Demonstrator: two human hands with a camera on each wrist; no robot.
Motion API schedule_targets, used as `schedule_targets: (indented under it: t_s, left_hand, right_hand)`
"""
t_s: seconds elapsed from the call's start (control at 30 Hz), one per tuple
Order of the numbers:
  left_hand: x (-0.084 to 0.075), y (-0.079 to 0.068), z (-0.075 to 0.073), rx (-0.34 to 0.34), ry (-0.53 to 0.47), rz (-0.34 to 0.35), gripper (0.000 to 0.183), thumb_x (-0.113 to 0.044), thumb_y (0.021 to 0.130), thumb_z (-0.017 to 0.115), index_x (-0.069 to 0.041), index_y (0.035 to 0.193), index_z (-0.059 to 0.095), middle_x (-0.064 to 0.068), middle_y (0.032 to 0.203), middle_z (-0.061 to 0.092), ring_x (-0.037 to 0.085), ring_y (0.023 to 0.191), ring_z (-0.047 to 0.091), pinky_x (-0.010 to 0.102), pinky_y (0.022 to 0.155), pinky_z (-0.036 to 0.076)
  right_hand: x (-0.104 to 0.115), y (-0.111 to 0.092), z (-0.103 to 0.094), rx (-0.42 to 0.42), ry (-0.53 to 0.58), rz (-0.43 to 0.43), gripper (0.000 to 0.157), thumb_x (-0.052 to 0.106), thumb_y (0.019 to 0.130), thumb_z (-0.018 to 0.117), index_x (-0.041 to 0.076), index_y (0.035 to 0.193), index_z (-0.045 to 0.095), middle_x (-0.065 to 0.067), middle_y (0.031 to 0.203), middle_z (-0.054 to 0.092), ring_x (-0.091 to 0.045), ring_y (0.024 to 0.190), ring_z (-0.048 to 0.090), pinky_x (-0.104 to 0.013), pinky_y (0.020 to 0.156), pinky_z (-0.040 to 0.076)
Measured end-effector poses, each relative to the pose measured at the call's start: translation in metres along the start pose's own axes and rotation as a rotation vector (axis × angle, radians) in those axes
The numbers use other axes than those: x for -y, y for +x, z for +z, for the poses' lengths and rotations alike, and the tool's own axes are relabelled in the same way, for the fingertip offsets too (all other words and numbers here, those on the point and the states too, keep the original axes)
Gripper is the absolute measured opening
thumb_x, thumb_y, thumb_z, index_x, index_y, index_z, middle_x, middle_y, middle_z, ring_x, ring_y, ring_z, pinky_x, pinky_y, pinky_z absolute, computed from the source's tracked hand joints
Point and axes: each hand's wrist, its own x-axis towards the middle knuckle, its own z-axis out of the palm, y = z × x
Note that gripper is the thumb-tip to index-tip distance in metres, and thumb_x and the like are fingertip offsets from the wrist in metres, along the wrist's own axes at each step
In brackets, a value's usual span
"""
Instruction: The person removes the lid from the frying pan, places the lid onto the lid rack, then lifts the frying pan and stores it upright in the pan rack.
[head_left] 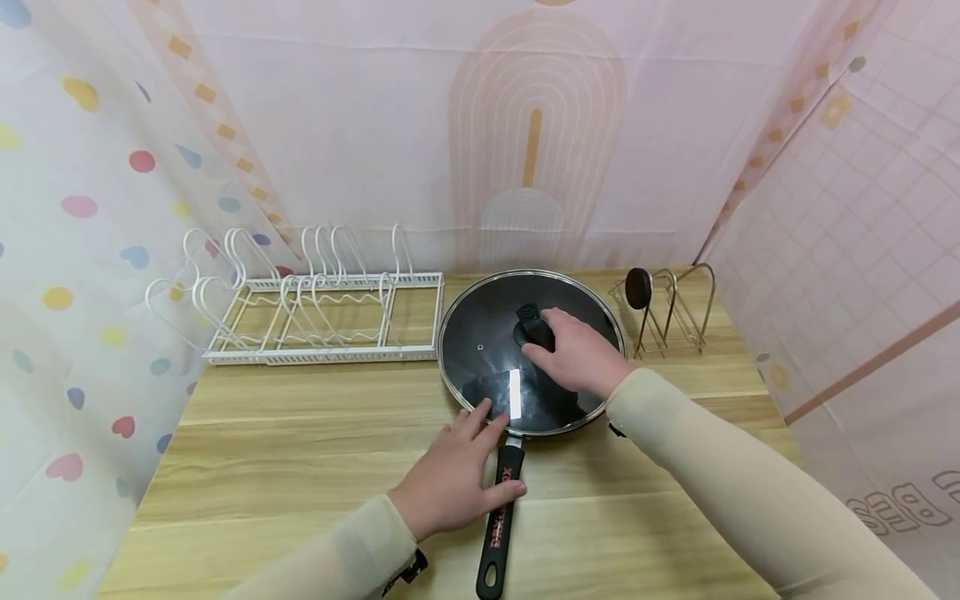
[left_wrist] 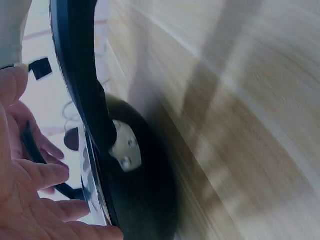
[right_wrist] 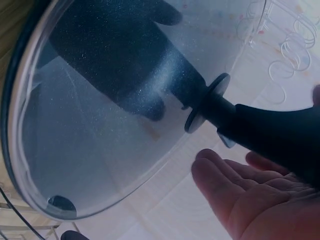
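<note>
A black frying pan (left_wrist: 145,200) stands on the wooden table, covered by a glass lid (head_left: 480,317) with a metal rim. My right hand (head_left: 581,354) is at the lid's black upright knob (head_left: 534,329), thumb and fingers round it; the right wrist view shows the knob (right_wrist: 270,130) along the palm. My left hand (head_left: 453,479) is spread with extended fingers at the lid's near rim. Its thumb passes above the pan's long black handle (head_left: 495,542), which points toward me. In the left wrist view, the fingers (left_wrist: 70,210) lie beside the lid's edge, not round the handle.
To the left stands a white wire dish rack (head_left: 337,354) with upright loops, close to the pan's side. A small metal wire rack (head_left: 675,312) with a dark round piece is at the right. Patterned cloth (head_left: 360,125) hangs behind the table and along both sides.
</note>
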Motion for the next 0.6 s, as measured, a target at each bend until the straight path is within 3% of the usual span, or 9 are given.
schedule_targets:
  t_s: [0.2,0.4,0.6]
  left_hand:
    - [-0.009,0.002,0.007,0.08,0.081,-0.016,0.092,-0.069,0.093,0.064,-0.019,0.164,0.038,0.019,0.175,0.019,0.06,0.155,0.018,0.074,0.121,0.027]
    - [-0.011,0.005,0.011,0.053,0.151,-0.025,0.085,-0.059,0.093,0.069,-0.018,0.162,0.041,0.021,0.174,0.019,0.059,0.157,0.011,0.08,0.118,0.023]
    - [-0.011,0.01,0.01,0.054,0.173,-0.009,0.083,-0.055,0.092,0.068,-0.018,0.162,0.042,0.02,0.175,0.019,0.058,0.158,0.012,0.08,0.118,0.024]
  right_hand:
    - [0.003,0.006,0.006,0.05,-0.048,0.021,0.075,0.038,0.105,0.062,0.002,0.163,0.033,-0.022,0.171,0.029,-0.038,0.159,0.029,-0.055,0.128,0.03]
    - [0.004,0.007,0.006,0.071,-0.064,0.009,0.06,0.025,0.106,0.056,0.004,0.161,0.04,-0.021,0.17,0.032,-0.037,0.16,0.029,-0.055,0.128,0.03]
    - [0.006,0.006,0.005,0.074,-0.09,-0.004,0.056,0.02,0.107,0.051,0.003,0.16,0.041,-0.02,0.169,0.035,-0.037,0.157,0.034,-0.054,0.127,0.033]
